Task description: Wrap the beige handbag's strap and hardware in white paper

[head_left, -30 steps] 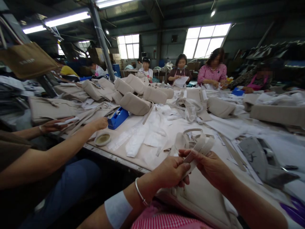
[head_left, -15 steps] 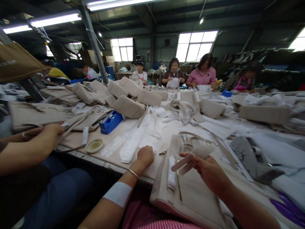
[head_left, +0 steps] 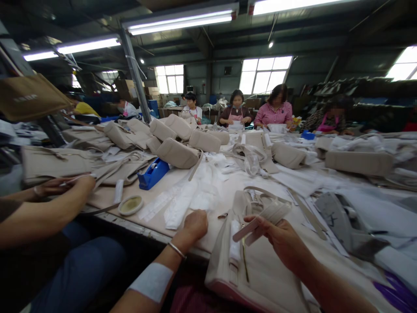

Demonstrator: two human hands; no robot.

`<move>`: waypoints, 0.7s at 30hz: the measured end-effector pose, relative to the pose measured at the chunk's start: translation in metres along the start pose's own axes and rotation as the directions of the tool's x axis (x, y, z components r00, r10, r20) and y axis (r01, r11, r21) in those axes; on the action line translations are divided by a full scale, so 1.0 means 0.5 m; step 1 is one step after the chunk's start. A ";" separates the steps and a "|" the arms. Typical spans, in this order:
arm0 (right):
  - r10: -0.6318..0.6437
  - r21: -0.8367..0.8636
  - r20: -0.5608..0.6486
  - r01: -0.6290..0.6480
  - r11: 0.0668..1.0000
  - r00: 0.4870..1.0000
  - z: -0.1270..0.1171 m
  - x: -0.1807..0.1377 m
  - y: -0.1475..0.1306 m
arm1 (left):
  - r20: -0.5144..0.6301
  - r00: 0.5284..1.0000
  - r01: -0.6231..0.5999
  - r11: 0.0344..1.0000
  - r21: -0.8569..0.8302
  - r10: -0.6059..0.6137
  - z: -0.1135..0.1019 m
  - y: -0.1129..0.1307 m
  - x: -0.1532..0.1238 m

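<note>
My right hand [head_left: 280, 237] pinches a beige strap [head_left: 249, 230] between thumb and fingers. Clear film covers part of this strap, and its flat ends point left. Below it lies a beige handbag [head_left: 260, 269] with a gold zipper and a white-wrapped handle piece [head_left: 235, 243]. My left hand [head_left: 196, 224] rests closed at the table's near edge, left of the bag. Its fingers curl under, so whatever they hold is hidden. White wrapping sheets [head_left: 177, 208] lie just beyond it.
A blue tape dispenser [head_left: 153, 174] and a tape roll [head_left: 130, 205] sit left, near a co-worker's hands [head_left: 81, 187]. Beige bags [head_left: 177, 153] are heaped behind. At right are a grey tape dispenser [head_left: 345, 221] and purple scissors handles [head_left: 395, 289]. Several people work across the table.
The view has tipped up a little, so the table sits lower in the picture. My right hand keeps the strap over the bag; my left hand stays closed and has shifted slightly nearer.
</note>
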State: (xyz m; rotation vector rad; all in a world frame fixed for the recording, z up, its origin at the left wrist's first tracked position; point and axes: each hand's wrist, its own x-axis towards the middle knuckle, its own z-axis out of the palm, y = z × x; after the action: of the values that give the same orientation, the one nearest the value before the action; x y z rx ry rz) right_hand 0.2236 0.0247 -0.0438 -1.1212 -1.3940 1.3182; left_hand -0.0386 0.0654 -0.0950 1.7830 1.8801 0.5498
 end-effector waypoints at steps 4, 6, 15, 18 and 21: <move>0.080 0.150 0.103 -0.095 0.984 0.991 -0.002 -0.004 -0.012 | -0.057 0.997 -0.067 0.918 -0.390 0.049 -0.038 0.048 -0.021; 0.113 0.270 0.224 -0.173 0.947 0.968 0.011 -0.006 -0.021 | -0.066 0.996 -0.091 0.696 -0.712 0.062 -0.041 0.078 -0.044; 0.128 0.432 0.319 -0.264 0.862 0.939 0.054 -0.023 -0.033 | 0.038 0.992 -0.005 0.339 -0.941 0.121 -0.008 0.111 -0.088; 0.112 0.393 0.237 -0.201 0.897 0.965 0.048 -0.026 -0.034 | -0.282 0.949 -0.304 0.629 -0.716 0.138 -0.019 0.100 -0.087; 0.099 0.356 0.259 -0.190 0.915 0.961 0.045 -0.030 -0.038 | -0.516 0.662 -0.694 0.705 -0.146 0.544 -0.046 0.102 -0.095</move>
State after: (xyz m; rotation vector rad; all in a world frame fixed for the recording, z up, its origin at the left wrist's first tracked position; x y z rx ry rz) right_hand 0.2037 0.0052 -0.0260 -0.8367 -1.1644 1.7897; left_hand -0.0102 0.0223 -0.0429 2.1723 1.2150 1.5498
